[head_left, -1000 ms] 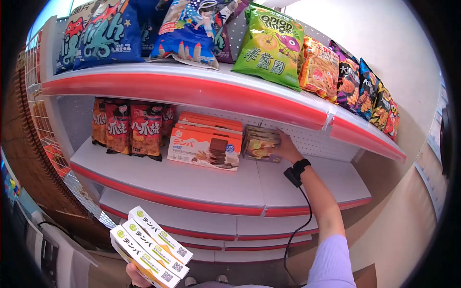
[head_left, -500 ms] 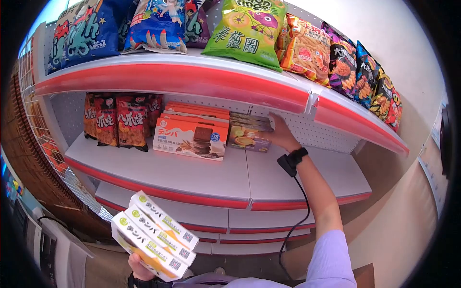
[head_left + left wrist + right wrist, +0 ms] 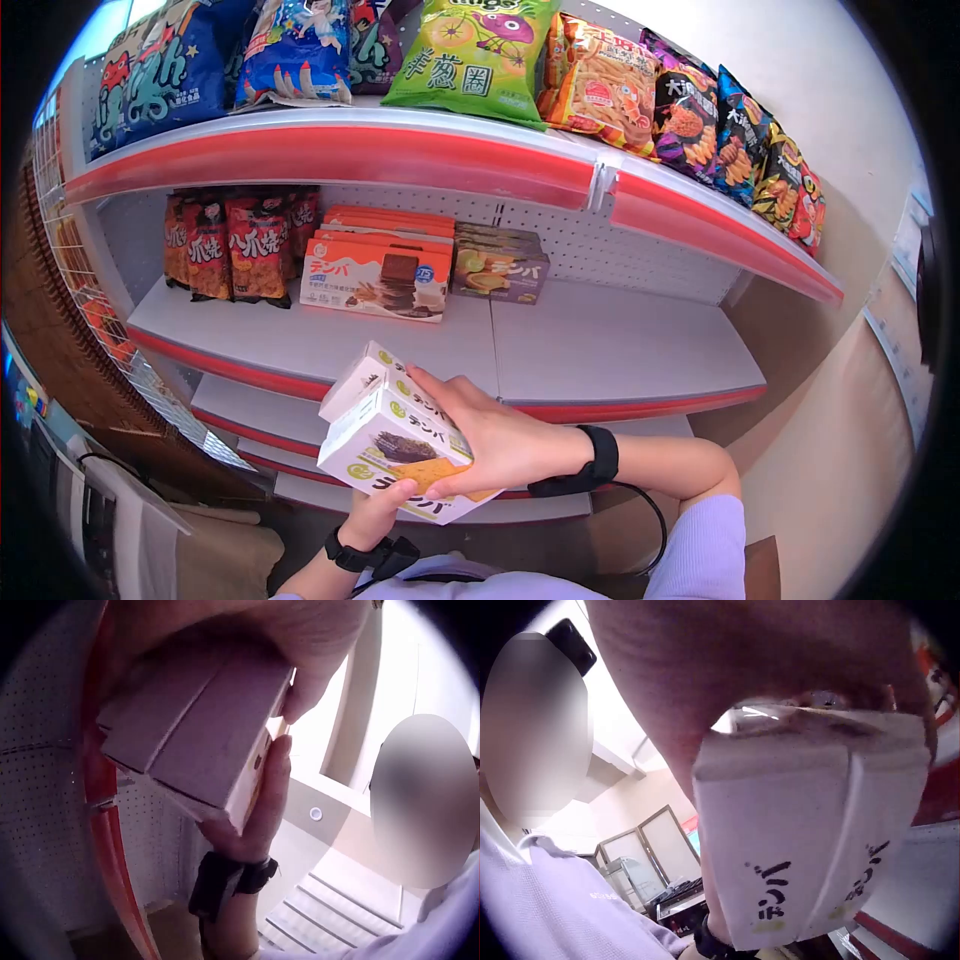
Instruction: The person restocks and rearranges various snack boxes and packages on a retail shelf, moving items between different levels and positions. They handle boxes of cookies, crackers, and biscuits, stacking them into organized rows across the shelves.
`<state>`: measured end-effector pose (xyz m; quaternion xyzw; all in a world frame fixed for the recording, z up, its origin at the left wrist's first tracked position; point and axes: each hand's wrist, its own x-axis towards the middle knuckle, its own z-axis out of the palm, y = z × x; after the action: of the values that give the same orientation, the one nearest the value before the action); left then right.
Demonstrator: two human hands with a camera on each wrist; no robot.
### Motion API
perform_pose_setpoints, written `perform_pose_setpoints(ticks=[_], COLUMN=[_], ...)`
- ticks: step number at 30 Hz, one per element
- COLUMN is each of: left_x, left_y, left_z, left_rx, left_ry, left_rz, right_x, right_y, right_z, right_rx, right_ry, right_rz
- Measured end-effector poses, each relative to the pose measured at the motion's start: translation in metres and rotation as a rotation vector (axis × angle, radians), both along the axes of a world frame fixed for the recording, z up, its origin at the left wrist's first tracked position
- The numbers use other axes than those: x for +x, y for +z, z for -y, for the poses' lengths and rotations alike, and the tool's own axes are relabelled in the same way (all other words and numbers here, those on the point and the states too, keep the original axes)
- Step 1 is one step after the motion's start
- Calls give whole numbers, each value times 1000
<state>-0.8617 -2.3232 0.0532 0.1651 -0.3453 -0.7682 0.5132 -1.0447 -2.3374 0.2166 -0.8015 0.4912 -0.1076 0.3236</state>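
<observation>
Firmly enough, my right hand (image 3: 510,442) holds a tilted bundle of white cartons (image 3: 400,440) from its right side, fingers bent over the far upper edge and thumb across the near printed face; my left hand (image 3: 372,516) grips the same bundle from below, its thumb against the lower edge, most of its other fingers hidden behind the card; the cartons thus lie between the two hands, touching both. They are flat-sided, sharp-cornered boxes of smooth card, with black lettering, green round marks and a picture of dark and golden biscuits; narrow seams show where one meets the next. Round each wrist sits a black strap (image 3: 603,456); a lilac sleeve (image 3: 702,545) of soft cloth covers my right upper arm. Beyond my hands, a smooth white shelf (image 3: 625,350) with a red front strip bears purple boxes (image 3: 510,276), orange-and-white boxes (image 3: 345,285) just left of them, and crinkled red bags (image 3: 258,250) farther left; well above my hands, puffed, glossy snack bags (image 3: 470,65) stand on an upper shelf (image 3: 400,150).
</observation>
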Motion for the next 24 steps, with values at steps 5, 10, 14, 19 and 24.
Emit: perform_pose_setpoints(ticks=[5, 10, 14, 19, 24], left_x=[-1, 29, 56, 82, 96], left_y=[24, 18, 9, -12, -22], left_z=[13, 18, 11, 3, 0], left_rx=[-215, -312, -242, -98, -1], left_ry=[-140, -198, -155, -6, 167], left_rz=[172, 290, 403, 407, 399], right_x=[-39, -95, -118, -130, -146], right_y=[21, 54, 52, 28, 14], right_z=[21, 61, 94, 114, 114], right_rx=[-230, -420, -284, -285, -400], right_ry=[46, -50, -51, -132, -258], right_rz=[-34, -285, -532, -694, -610])
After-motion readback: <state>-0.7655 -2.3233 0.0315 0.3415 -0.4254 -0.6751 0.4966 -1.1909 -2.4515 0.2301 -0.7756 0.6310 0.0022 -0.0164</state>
